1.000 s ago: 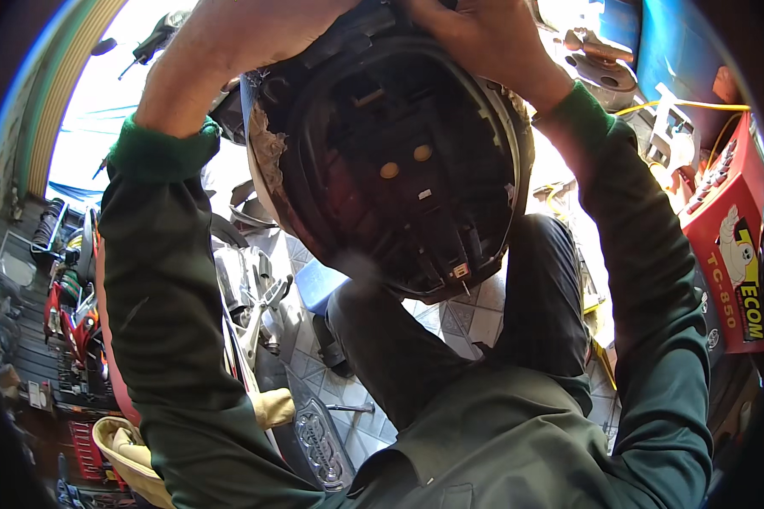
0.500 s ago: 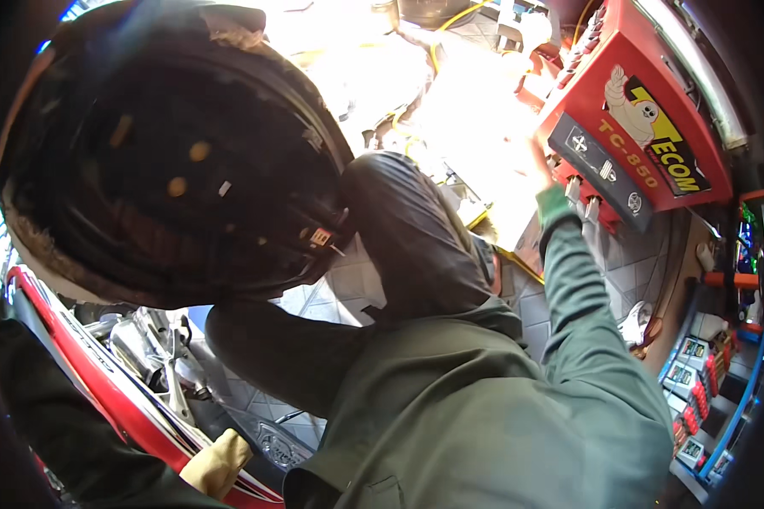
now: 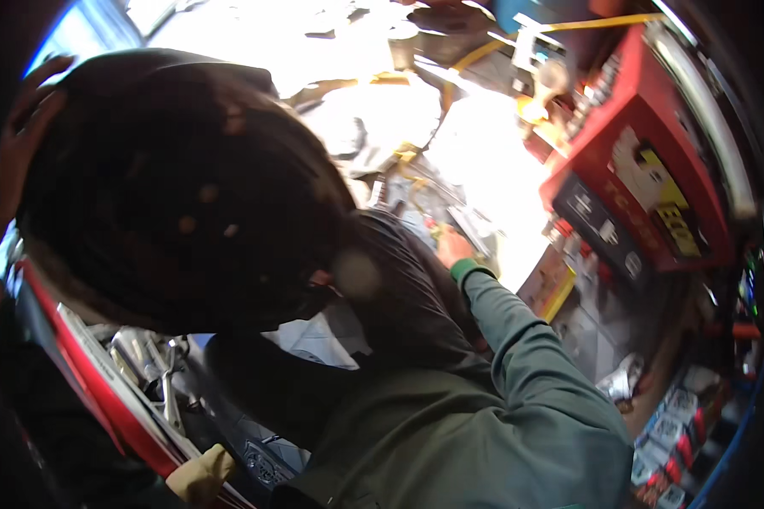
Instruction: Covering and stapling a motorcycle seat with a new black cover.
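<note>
Your left hand [image 3: 17,144] grips the black helmet shell [image 3: 178,204] at its left rim. Your right hand [image 3: 454,248] reaches far right toward cluttered parts; its grip cannot be told.

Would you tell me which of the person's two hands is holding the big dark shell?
The left hand, gripping the dark shell's left edge. The right hand is apart from it, reaching toward the cluttered floor by the red case.

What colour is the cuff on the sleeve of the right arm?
Bright green; the cuff ends a duller grey-green sleeve, seen in the head view.
</note>
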`<state>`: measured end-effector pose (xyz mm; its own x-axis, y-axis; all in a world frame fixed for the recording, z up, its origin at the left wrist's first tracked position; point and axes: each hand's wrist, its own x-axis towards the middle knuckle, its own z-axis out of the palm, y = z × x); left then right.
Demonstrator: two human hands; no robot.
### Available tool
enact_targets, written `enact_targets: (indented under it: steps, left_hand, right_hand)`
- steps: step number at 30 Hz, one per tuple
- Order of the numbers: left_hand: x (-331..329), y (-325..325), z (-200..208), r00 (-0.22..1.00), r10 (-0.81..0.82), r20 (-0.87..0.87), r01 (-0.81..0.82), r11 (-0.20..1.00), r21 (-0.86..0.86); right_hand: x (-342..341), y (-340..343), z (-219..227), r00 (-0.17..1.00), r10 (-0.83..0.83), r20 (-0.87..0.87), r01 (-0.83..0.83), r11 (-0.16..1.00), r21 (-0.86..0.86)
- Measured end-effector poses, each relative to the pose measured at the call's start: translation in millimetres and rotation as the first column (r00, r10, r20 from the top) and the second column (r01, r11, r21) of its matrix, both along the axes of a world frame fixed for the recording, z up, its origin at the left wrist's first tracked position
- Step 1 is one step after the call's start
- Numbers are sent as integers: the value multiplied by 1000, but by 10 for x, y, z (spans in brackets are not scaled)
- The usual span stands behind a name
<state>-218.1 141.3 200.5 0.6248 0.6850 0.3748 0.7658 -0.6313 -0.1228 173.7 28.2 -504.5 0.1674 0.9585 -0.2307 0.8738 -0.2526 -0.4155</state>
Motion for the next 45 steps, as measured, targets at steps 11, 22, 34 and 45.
enact_targets:
  steps: [11,22,34,45]
  left_hand:
    - [1068,-639,-41,994,99,-40,-96,993,74]
    - [786,-457,-29,999,12,-37,-8,995,95]
    - [772,-390,-173,999,44,-24,-35,954,297]
    - [786,-398,-89,995,103,-3,-102,993,59]
  right_hand:
    - [818,446,429,825,-252,-507,372,916,151]
    - [267,-72,4700,-313,278,-908,210,953,219]
    - [-519,-177,5921,-461,717,-523,164,648,744]
    - [-833,247,5852,-244,758,-604,508,631,586]
